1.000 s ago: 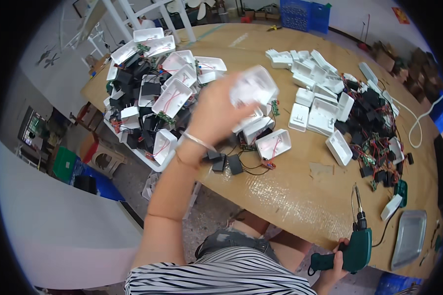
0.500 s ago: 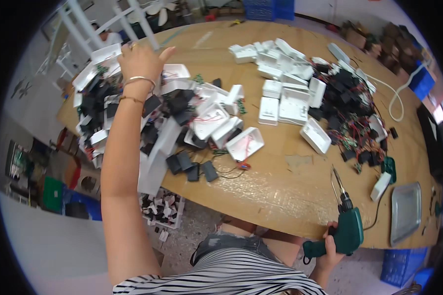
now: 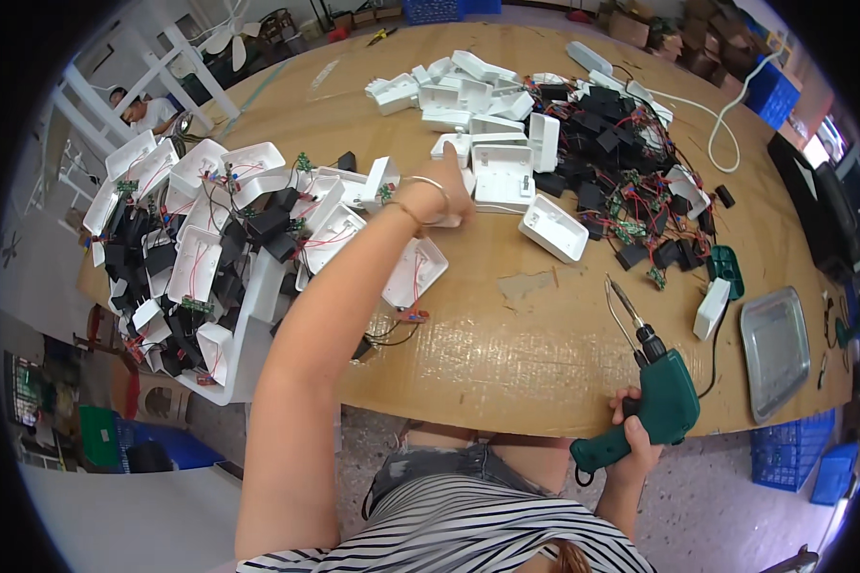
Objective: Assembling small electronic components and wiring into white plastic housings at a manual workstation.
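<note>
My left hand [image 3: 449, 186] reaches over a white plastic housing [image 3: 446, 221] at the near edge of the white pile. Its fingers are partly hidden and smeared, so whether it grips the housing is unclear. A bracelet circles the left wrist. Low at the right, my right hand [image 3: 637, 458] is wrapped round the handle of a green soldering gun [image 3: 669, 396]. The gun's metal tip [image 3: 627, 298] points up and away over the table. Next to my left hand lies an open white housing [image 3: 504, 181], with another tilted housing [image 3: 554, 228] to its right.
A white bin [image 3: 250, 329] heaped with housings, black blocks and red wires stands at the left. Black wired parts [image 3: 602, 134] pile up right of the housings. A metal tray [image 3: 775, 355] lies at the right edge. Across the table [image 3: 430, 372], a person [image 3: 148, 113] sits far left.
My left hand has moved right, from above the left heap to the white housings at the middle. The view has turned a little. The right hand keeps its hold on the soldering gun.
</note>
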Motion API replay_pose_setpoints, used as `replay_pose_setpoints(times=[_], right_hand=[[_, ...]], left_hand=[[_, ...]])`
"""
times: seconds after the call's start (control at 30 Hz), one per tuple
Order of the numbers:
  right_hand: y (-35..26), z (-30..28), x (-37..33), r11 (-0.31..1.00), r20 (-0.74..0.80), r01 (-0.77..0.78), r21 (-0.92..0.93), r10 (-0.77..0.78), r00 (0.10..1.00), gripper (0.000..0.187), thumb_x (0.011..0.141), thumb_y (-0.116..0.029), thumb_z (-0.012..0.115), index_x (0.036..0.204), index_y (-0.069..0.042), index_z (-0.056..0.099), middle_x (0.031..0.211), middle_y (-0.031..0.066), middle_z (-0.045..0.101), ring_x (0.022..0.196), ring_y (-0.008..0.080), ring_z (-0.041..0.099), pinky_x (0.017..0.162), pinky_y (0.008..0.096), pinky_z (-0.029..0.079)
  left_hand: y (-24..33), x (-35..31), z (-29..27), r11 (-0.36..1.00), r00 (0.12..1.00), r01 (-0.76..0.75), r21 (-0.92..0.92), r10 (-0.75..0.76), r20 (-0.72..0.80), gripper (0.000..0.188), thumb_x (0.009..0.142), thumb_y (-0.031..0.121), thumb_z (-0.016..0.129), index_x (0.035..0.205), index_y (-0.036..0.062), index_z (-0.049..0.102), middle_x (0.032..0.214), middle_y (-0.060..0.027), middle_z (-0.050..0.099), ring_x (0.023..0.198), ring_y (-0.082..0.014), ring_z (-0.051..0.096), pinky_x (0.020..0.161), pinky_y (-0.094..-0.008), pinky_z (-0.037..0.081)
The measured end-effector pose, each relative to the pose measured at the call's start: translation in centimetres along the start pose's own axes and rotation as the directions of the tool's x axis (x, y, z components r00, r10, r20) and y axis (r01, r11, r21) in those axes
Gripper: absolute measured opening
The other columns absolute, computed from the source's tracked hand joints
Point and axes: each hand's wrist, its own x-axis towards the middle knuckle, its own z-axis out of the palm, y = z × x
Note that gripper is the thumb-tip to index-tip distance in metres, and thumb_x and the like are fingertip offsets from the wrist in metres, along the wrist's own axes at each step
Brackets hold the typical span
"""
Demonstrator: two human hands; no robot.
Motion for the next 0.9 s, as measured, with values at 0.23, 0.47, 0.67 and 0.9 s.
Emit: replay_pose_setpoints(times=[0.23, 0.47, 0.67, 0.9], right_hand=[[-0.2, -0.3, 0.4, 1.0, -0.003, -0.001, -0.006, 0.001, 1.0, 0.045, 0.069, -0.018, 0.061, 0.105, 0.005, 0.05, 0.095, 0.0148, 0.054, 0.073, 0.0159, 0.05, 0.078, 0.0304, 0.041], [0.2, -0.6, 0.5, 0.997, 0.004, 0.062, 0.049, -0.062, 0.998, 0.041, 0.073, -0.016, 0.055, 0.107, 0.007, 0.048, 0.097, 0.016, 0.053, 0.074, 0.0161, 0.049, 0.079, 0.0318, 0.04], [-0.1, -0.2, 0.5, 0.995, -0.041, 0.068, 0.078, -0.065, 0.997, 0.041, 0.073, -0.016, 0.056, 0.106, 0.007, 0.049, 0.096, 0.0164, 0.054, 0.072, 0.0162, 0.05, 0.079, 0.0335, 0.041], [0.4, -1.1, 0.5, 0.987, -0.032, 0.081, 0.136, -0.078, 0.996, 0.042, 0.074, -0.017, 0.056, 0.108, 0.006, 0.048, 0.098, 0.0152, 0.053, 0.073, 0.0157, 0.049, 0.079, 0.0332, 0.04]], left_hand=[[2.3, -7.8, -2.0, -0.015, 0.976, -0.06, -0.998, 0.211, -0.062, 0.049, 0.067, -0.004, 0.061, 0.112, 0.0016, 0.042, 0.094, -0.0091, 0.058, 0.081, -0.0178, 0.058, 0.072, -0.0304, 0.049], [4.6, -16.3, 7.7, 0.305, 0.961, -0.263, -0.915, 0.162, -0.222, 0.034, 0.078, -0.002, 0.056, 0.111, 0.0003, 0.046, 0.106, -0.0129, 0.056, 0.084, -0.0196, 0.059, 0.072, -0.0291, 0.05], [5.3, -18.3, 6.1, 0.712, 0.853, -0.509, -0.484, 0.343, -0.392, 0.03, 0.075, 0.006, 0.057, 0.106, 0.0031, 0.054, 0.096, -0.0162, 0.055, 0.086, -0.0337, 0.055, 0.075, -0.0377, 0.046], [7.9, -11.5, 2.3, 0.704, 0.664, -0.681, -0.201, 0.479, -0.574, 0.028, 0.075, 0.019, 0.06, 0.099, 0.0048, 0.058, 0.095, -0.0144, 0.057, 0.09, -0.0324, 0.05, 0.081, -0.0391, 0.041]])
